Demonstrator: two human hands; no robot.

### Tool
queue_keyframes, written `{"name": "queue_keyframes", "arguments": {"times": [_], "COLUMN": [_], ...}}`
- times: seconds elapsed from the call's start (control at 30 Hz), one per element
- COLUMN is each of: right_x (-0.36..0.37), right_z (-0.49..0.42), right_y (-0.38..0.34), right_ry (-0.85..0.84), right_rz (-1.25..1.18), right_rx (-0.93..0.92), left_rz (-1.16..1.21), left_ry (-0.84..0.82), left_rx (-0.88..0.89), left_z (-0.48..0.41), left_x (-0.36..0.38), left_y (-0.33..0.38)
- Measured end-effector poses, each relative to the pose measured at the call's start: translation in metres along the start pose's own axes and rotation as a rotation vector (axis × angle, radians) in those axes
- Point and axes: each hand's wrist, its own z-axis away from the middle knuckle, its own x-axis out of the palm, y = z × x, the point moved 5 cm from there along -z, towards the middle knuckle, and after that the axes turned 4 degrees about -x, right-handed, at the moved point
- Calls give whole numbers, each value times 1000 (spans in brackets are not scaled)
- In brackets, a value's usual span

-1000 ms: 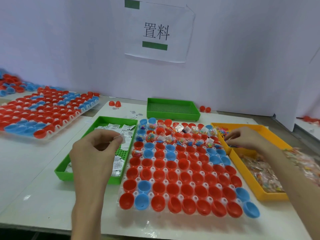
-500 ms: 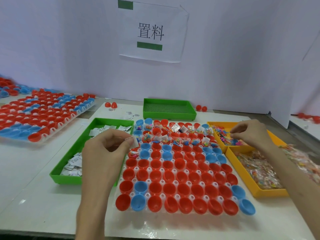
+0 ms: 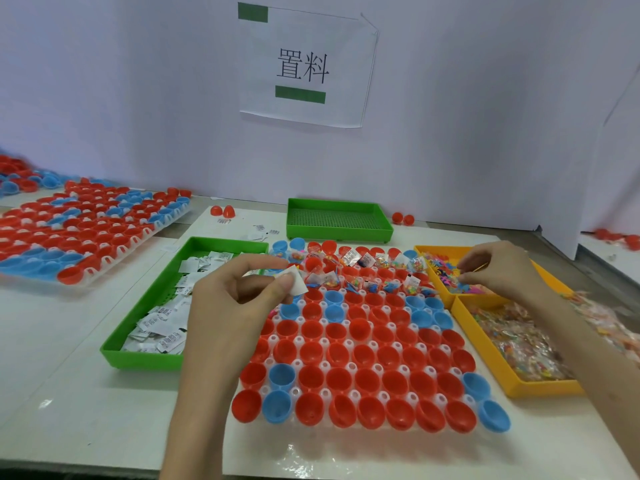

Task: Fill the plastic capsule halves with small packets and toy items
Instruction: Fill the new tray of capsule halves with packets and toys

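Left hand [image 3: 239, 306] pinches a white packet [image 3: 296, 280] over the capsule grid's [image 3: 363, 358] left edge, nearest the unfilled halves [image 3: 334, 301] just right of it. Right hand [image 3: 498, 271] pinches a toy piece [image 3: 480, 268], too small to identify, over the yellow tray [image 3: 547, 389] beside the grid. Near rows are empty, with open access.

Left hand [image 3: 239, 303]: raised, thumb and forefinger pinching a white packet [image 3: 296, 280]. Right hand [image 3: 498, 271]: well apart to its right, fingers curled downward, tips bunched; any held item unclear.
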Motion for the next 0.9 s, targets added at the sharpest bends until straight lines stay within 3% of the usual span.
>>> {"name": "queue_keyframes", "arguments": {"times": [0.1, 0.27, 0.43, 0.63, 0.9], "right_x": [-14, -49, -44, -18, -12], "right_z": [4, 45, 111, 129, 136], "right_y": [-22, -101, -164, -173, -184], "right_ry": [91, 292, 288, 226, 153], "right_rz": [-44, -578, -900, -974, -929], "right_rx": [-38, -171, -300, -241, -340], "left_rz": [71, 206, 254, 199, 110], "left_ry": [-32, -155, -224, -291, -292], "left_rx": [-10, -25, 29, 117, 124], "left_z": [2, 10, 20, 26, 25], "left_x": [6, 21, 40, 52, 54], "left_y": [3, 12, 24, 29, 26]}}
